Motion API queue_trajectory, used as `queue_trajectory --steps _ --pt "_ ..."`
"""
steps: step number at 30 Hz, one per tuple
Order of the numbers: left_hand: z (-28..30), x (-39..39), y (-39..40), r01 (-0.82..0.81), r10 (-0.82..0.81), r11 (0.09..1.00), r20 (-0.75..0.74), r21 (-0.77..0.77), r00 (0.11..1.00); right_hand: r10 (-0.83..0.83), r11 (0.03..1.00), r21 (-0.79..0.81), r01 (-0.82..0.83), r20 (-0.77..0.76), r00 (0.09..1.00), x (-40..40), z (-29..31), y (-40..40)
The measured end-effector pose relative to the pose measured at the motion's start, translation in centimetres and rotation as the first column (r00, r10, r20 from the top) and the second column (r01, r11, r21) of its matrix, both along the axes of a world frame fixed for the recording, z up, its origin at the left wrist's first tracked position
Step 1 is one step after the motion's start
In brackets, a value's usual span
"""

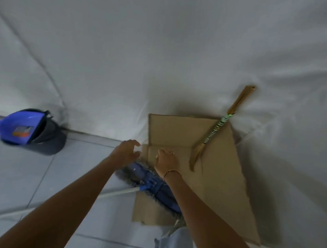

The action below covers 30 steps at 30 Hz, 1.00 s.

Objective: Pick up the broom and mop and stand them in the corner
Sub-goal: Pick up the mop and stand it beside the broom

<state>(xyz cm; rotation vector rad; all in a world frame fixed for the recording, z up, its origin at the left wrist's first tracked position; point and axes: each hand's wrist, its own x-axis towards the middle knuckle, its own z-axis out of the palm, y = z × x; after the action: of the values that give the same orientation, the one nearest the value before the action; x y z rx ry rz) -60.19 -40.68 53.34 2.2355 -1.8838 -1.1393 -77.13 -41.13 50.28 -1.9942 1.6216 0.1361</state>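
Observation:
The mop [150,183] lies on the tiled floor, its blue fringed head partly on a sheet of cardboard [219,178] and its pale handle [115,193] running down to the left. The broom [217,128], with a green-striped shaft and brown ends, leans against the cardboard and the white wall. My left hand [126,152] hovers at the cardboard's left edge, just above the mop head, fingers apart and empty. My right hand [167,161] is against the cardboard face, left of the broom's lower end, its fingers turned away from me.
A blue dustpan [21,127] sits in a dark bin [49,139] at the foot of the wall on the left. The white walls meet behind the cardboard. My leg in light jeans [175,244] is at the bottom edge.

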Motion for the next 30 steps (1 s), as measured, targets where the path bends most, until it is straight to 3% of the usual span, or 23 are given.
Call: queue_trajectory --steps 4,8,16,23,30 --pt "3.5 12.3 11.5 -0.069 0.068 0.997 0.027 0.042 0.997 0.181 0.98 0.091 -0.176 -0.054 0.982 11.2 2.3 8.3" --pt "5.3 25.4 24.2 -0.275 0.27 0.961 0.102 0.035 0.957 0.378 0.919 0.128 -0.372 -0.024 0.926 24.3 3.8 16.5" --pt "4.7 39.5 39.2 -0.572 0.561 0.81 0.114 0.128 0.82 0.515 0.84 0.174 -0.514 0.048 0.856 41.1 4.7 24.3" --pt "2.0 48.5 43.5 -0.66 0.648 0.718 0.137 0.22 0.75 0.553 0.796 0.291 -0.531 0.008 0.833 50.6 1.6 24.9" --pt "0.2 60.4 43.1 -0.785 0.792 0.574 0.089 0.232 0.605 0.62 0.722 0.403 -0.562 -0.015 0.785 62.7 -1.3 23.0"
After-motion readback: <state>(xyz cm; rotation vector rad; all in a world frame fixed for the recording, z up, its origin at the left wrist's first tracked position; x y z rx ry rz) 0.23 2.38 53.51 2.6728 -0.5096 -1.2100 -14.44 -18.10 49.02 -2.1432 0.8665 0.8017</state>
